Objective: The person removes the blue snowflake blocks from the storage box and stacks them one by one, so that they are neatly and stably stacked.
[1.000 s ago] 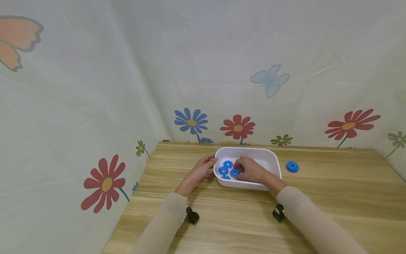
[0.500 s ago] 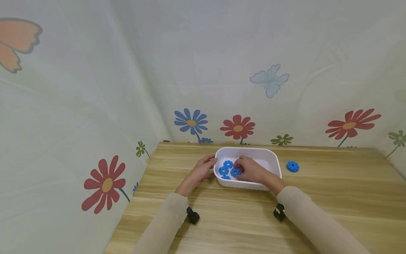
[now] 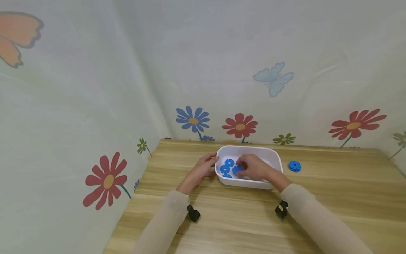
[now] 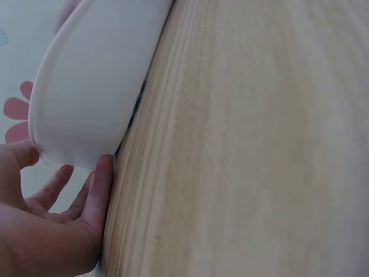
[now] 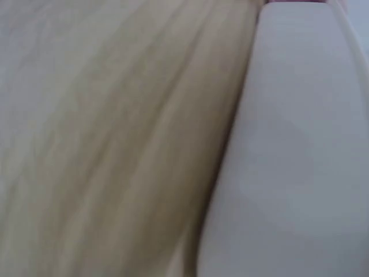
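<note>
A white oblong tray (image 3: 250,182) stands on the table with several blue notched snowflake discs (image 3: 225,168) in its left part. My right hand (image 3: 256,167) reaches down into the tray, thumb and fingers pinching one blue snowflake disc (image 3: 237,169). At the tray's left end, my left hand (image 3: 204,168) touches the outer wall and rim with spread fingers. The left wrist view has that hand (image 4: 57,225) against the end of the tray (image 4: 92,98). Only the tray's outer side (image 5: 288,150) and the table appear in the right wrist view; the right hand is hidden there.
To the right of the tray, a small pile of blue snowflake discs (image 3: 295,166) lies on the wooden table (image 3: 234,222). A pale cloth (image 3: 206,63) printed with flowers and butterflies hangs behind the table and along its left side.
The disc at my right fingertips now looks tilted and partly covered, where it lay flatter before. My left hand keeps its place at the tray. The head view has shifted slightly.
</note>
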Motion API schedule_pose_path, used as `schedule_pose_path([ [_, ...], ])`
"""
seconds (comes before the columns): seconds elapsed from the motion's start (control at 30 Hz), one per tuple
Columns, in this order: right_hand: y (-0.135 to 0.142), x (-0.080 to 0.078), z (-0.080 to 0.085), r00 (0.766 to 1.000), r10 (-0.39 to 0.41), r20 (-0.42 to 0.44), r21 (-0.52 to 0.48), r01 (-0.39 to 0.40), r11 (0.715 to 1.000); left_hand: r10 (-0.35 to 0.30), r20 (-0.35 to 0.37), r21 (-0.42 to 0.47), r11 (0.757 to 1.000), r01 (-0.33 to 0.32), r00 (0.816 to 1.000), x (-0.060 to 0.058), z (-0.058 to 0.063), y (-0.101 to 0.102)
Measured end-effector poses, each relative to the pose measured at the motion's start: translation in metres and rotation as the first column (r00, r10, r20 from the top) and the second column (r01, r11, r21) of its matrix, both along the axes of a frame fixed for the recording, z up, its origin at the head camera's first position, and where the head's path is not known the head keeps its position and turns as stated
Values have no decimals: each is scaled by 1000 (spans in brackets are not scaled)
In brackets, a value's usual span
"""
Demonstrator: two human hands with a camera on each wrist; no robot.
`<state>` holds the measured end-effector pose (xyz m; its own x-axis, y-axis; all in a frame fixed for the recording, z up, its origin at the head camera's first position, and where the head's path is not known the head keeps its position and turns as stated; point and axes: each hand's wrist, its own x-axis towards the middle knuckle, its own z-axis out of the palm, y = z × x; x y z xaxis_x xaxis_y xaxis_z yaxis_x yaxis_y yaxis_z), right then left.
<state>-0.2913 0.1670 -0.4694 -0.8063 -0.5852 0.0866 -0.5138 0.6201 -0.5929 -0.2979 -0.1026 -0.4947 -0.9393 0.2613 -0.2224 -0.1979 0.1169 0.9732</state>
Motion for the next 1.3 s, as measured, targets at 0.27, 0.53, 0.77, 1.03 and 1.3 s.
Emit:
schedule_pose_path([
  [0.27,37,10,28,997,-63,-54,-56,60,997,4,-1,-14,1000,-4,1000,-2,-1,1],
  [0.53,95,19,44,983,-142,-116,-156,123,980,-3,-3,-4,1000,3,1000,-4,-2,1],
  [0.77,142,23,42,940,-278,-199,-181,244,953,-2,0,-2,1000,2,1000,-3,-2,0],
  [1.03,178,25,18,925,-347,-153,-93,336,937,-9,-8,14,1000,9,1000,-2,-1,1],
  [1.3,186,25,0,921,-371,-118,-2,373,928,-10,-19,-2,1000,10,1000,-3,-3,0],
])
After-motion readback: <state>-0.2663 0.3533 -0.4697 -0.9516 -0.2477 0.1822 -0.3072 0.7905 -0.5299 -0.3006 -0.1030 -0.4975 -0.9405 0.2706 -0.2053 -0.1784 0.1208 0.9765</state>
